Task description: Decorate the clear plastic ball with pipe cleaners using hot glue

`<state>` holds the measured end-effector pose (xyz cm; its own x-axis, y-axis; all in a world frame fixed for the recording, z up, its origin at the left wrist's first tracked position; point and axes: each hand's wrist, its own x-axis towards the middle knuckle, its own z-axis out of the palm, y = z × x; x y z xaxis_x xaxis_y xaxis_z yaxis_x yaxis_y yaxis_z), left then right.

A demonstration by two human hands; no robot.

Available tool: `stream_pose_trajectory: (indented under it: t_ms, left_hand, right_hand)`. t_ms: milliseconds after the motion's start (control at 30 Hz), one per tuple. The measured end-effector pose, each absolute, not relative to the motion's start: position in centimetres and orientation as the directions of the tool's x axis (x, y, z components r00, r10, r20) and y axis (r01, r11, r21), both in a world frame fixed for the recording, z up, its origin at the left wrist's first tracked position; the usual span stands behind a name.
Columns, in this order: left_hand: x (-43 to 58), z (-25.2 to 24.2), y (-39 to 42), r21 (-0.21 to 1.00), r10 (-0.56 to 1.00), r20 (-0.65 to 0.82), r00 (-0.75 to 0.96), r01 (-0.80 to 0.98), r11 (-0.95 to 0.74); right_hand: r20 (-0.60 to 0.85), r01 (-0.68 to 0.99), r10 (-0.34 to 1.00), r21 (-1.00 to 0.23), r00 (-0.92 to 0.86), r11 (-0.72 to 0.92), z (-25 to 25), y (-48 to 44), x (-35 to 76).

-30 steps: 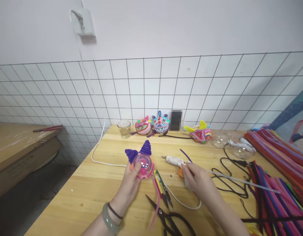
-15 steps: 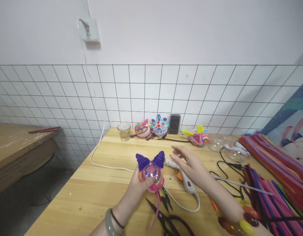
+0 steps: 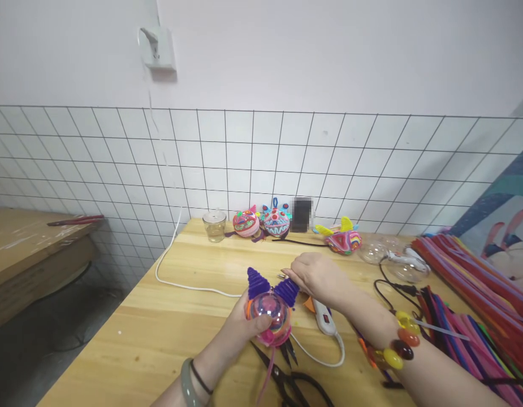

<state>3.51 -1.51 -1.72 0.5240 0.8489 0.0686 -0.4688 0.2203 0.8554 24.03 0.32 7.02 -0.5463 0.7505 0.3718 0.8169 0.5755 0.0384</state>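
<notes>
My left hand (image 3: pixel 253 323) is wrapped round a clear plastic ball (image 3: pixel 270 311) trimmed with coloured pipe cleaners, its thumb across the front. Two purple coiled pipe-cleaner ears stand on top of the ball. A pink strand (image 3: pixel 267 373) hangs below it. My right hand (image 3: pixel 314 277) is closed at the right purple ear (image 3: pixel 288 291), fingertips against its upper edge; the palm side is hidden. Just left of those fingertips a small metal tip (image 3: pixel 281 276) shows. Beneath the right hand lies a white power strip (image 3: pixel 324 317), partly covered. Black-handled scissors (image 3: pixel 295 390) lie below the ball.
Along the back stand a glass cup (image 3: pixel 214 226), decorated balls (image 3: pixel 246 224), a pixelated dark block (image 3: pixel 302 215) and a colourful fish-like piece (image 3: pixel 345 240). At right are clear plastic shells (image 3: pixel 374 251), a black cord (image 3: pixel 382 294) and pipe-cleaner bundles (image 3: pixel 460 333). A white cable (image 3: pixel 189 286) crosses the left.
My right hand has come down and left, its fingers closing at the right purple ear. My left hand has shifted the ball slightly right and down.
</notes>
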Motion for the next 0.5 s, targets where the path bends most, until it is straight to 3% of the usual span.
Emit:
stream_pose_trajectory:
  t_ms: [367,433,500]
  left_hand:
    - [3.5,-1.5,-1.3,0.829,0.852,0.038,0.521,-0.493,0.264]
    - [3.4,-1.5,-1.2,0.824,0.868,0.029,0.495,-0.504,0.26]
    - [3.4,-1.6,-1.0,0.818,0.891,0.023,0.454,-0.521,0.244]
  right_hand:
    - [0.395,0.825,0.871,-0.356,-0.292,0.439,7.6,-0.6,25.8]
    - [0.376,0.788,0.9,-0.476,-0.22,0.391,7.9,-1.3,26.7]
    - [0.312,0.664,0.943,-0.682,-0.116,0.307,8.1,-2.2,28.1]
